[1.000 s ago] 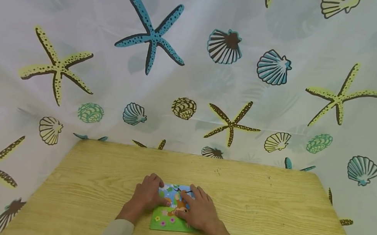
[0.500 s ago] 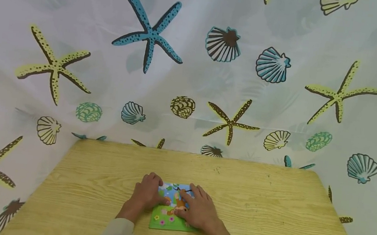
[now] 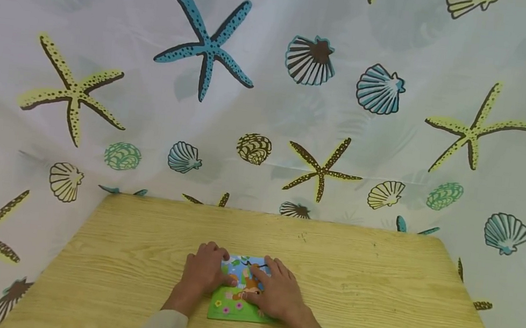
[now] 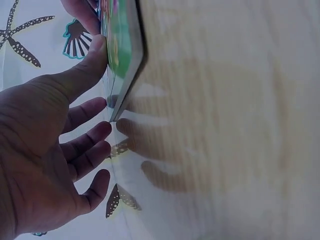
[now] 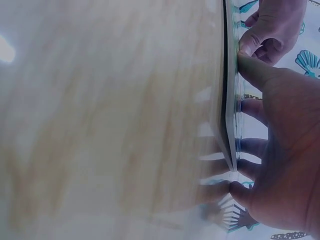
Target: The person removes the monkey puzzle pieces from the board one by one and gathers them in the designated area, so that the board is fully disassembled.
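A: While both hands pressed it, where did the picture puzzle board (image 3: pixel 240 298) lie?

B: Flat on the wooden table (image 3: pixel 376 285), long axis running away from the person, between the left hand (image 3: pixel 203 272) and right hand (image 3: pixel 277 294), equally near.

A: Fingers?

B: Spread, pressing downward. Wrist views alone showed its thin edge (image 4: pixel 125 60).
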A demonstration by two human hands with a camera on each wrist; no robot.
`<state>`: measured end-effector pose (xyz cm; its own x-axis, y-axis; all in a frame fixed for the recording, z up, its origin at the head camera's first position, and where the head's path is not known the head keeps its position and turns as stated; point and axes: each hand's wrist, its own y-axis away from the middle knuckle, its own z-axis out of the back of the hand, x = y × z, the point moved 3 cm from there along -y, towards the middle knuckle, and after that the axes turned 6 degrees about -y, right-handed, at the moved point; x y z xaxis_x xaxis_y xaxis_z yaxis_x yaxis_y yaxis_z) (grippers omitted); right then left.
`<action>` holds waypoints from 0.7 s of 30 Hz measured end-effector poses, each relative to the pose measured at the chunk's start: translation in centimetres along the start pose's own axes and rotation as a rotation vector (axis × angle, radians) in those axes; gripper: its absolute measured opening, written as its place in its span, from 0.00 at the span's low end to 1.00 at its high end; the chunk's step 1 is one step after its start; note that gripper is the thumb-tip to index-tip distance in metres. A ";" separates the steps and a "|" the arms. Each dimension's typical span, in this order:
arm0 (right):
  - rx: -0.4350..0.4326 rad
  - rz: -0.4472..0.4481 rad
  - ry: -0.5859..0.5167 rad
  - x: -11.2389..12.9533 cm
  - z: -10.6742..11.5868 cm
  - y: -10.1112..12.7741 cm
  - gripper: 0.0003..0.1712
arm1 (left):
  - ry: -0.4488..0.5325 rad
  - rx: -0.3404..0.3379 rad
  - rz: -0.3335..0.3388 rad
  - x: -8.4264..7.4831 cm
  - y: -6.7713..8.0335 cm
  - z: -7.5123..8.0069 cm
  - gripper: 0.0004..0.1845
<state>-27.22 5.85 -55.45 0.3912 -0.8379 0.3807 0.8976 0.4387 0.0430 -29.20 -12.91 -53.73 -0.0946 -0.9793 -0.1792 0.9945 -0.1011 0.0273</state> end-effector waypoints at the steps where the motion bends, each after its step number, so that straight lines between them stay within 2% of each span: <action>1: -0.001 0.002 -0.002 0.0 0.0 0.0 0.38 | -0.006 -0.005 0.003 0.0 0.0 0.0 0.32; 5: -0.004 0.008 -0.002 0.1 0.2 -0.1 0.38 | 0.008 -0.015 0.008 0.2 0.0 -0.1 0.32; 10: -0.009 0.016 0.007 0.1 -0.1 0.0 0.38 | 0.048 0.024 -0.002 0.2 -0.4 -0.4 0.28; 15: -0.014 0.018 0.013 0.0 -0.2 0.1 0.38 | 0.003 0.008 0.013 0.5 -0.4 -0.5 0.33; 21: -0.002 0.008 0.017 0.0 -0.2 0.0 0.38 | -0.035 -0.013 0.019 0.6 0.0 -0.7 0.34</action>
<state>-27.18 5.84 -55.62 0.4014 -0.8399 0.3654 0.8950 0.4444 0.0382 -29.24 -13.35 -54.51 -0.0767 -0.9866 -0.1440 0.9966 -0.0801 0.0180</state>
